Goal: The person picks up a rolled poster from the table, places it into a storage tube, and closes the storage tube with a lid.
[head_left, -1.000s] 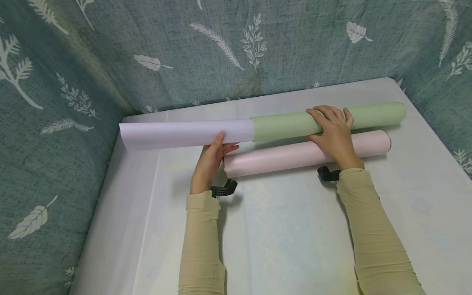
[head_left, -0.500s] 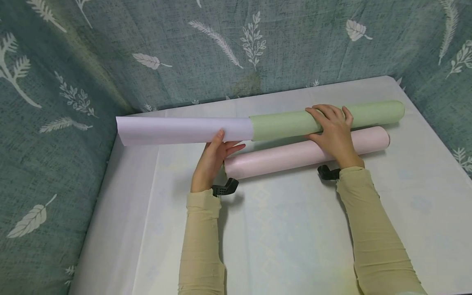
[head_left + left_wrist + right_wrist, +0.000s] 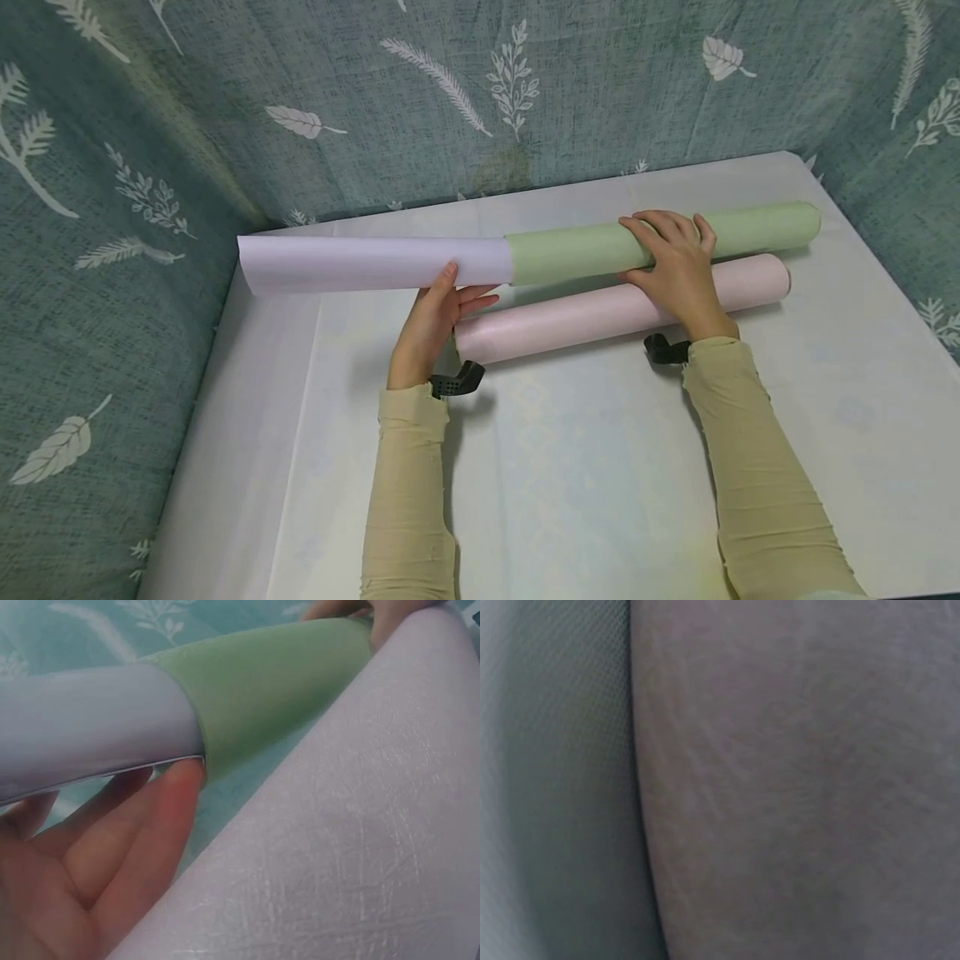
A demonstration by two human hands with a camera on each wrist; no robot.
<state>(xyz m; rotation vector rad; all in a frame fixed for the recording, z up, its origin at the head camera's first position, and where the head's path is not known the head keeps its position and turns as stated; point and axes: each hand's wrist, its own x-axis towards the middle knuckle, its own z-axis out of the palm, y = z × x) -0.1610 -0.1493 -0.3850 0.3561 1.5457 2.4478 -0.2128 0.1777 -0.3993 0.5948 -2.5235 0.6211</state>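
A lavender paper roll (image 3: 360, 262) meets the end of a green roll (image 3: 570, 254), and its edge sits right at the green rim in the left wrist view. My left hand (image 3: 429, 325) holds the lavender paper near that joint, thumb on top and fingers underneath. Over the green roll arches my right hand (image 3: 678, 271), gripping it from above with spread, bent fingers. In front lies a pink roll (image 3: 555, 325), passing under my right palm and ending beside my left fingers. The right wrist view is filled by a close, blurred surface.
The rolls are at the back of a white-covered table (image 3: 585, 467). Green leaf-patterned cloth (image 3: 420, 108) hangs behind it and along both sides. A black wrist camera mount (image 3: 459, 379) sits near the pink roll's left end.
The lavender paper's left end has risen slightly and its lower flap has drawn in. My left fingers have stretched out a little underneath. My right hand keeps its grip.
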